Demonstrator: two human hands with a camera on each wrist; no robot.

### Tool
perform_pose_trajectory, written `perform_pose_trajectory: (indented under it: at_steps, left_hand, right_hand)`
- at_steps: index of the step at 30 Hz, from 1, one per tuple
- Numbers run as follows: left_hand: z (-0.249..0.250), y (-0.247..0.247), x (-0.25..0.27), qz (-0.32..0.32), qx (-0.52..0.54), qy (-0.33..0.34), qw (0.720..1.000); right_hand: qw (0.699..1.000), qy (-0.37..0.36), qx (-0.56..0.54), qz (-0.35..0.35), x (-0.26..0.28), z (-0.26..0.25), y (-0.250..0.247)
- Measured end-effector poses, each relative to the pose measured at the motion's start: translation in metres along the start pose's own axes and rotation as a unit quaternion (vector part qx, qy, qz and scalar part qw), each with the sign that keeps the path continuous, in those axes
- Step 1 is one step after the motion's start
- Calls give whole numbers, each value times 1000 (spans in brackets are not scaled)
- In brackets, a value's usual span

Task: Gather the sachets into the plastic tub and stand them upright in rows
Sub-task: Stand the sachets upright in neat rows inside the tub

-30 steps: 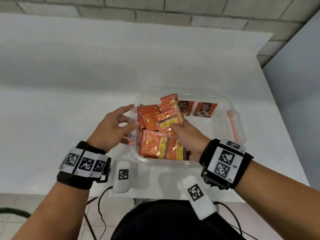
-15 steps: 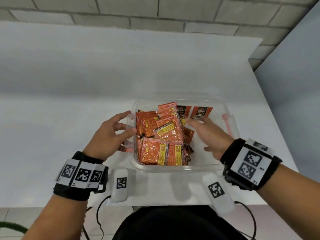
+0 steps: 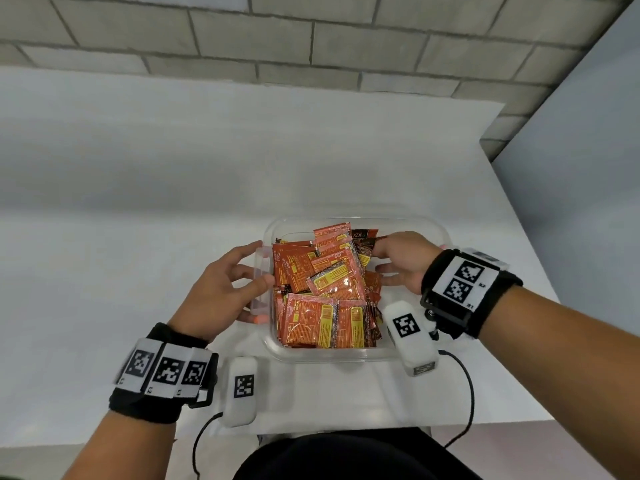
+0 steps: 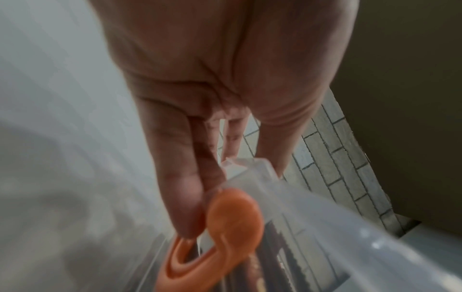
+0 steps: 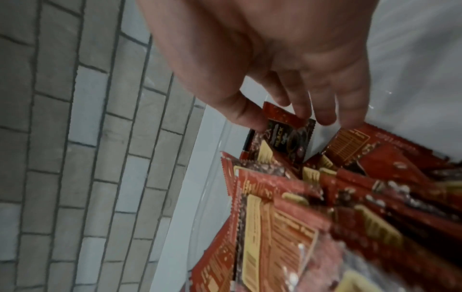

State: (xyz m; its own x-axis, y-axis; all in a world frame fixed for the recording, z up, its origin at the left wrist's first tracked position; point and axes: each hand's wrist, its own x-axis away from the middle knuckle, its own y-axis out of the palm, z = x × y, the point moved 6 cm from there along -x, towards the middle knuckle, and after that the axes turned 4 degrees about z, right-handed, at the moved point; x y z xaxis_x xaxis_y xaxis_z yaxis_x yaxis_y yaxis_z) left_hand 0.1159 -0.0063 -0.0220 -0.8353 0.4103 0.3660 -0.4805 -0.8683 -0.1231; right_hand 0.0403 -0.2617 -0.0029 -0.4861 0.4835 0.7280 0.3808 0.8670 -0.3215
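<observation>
Now R hand (image 5: 262, 59) pinches sachet (image 5: 287, 136).

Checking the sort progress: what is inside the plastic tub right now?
The plastic tub holds orange sachets packed on its left, some tilted. The right hand pinches a dark sachet at the back. The right part's floor is hidden by that hand.

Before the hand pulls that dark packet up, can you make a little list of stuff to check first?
1. Right hand pinching the dark sachet: ok, thumb and fingertip on its top edge.
2. Left hand steadying the plastic tub: ok, fingers at its left wall.
3. Orange sachets standing in rows: not ok, several lie tilted on top.
4. Free space in the tub's right side: ok.
5. Sachets left on the table: ok, none seen.
</observation>
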Motion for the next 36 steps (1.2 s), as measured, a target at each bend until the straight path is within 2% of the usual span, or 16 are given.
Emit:
perform_pose_trajectory:
  at_steps: [3,7,14,16,20,23,30,36]
  left_hand:
    - [0,0,0,-1,-6,4,1000]
    - [0,-1,-1,-3,-3,3,1000]
    - [0,0,-2,-9,4,1,1000]
    - [0,0,-2,-11,7,-1,1000]
    - [1,0,-1,-16,6,-1,1000]
    - [2,0,-1,-19,0,0,1000]
    - [3,0,-1,-16,2,1,1000]
    - [2,0,0,-16,8,2,1000]
  right_hand:
    - [999,-25,35,5,3,-3,9]
    - [991,-56,108,59,5,-7,4]
    - [983,-62,137,106,3,-13,0]
    - [986,-69,122,96,0,-15,5]
    - [996,-38,79,19,3,-13,29]
    - [997,-31,76,-12,5,-11,47]
    - [988,-71,137,-11,17,-25,62]
    - [996,-40,66,-32,17,-20,58]
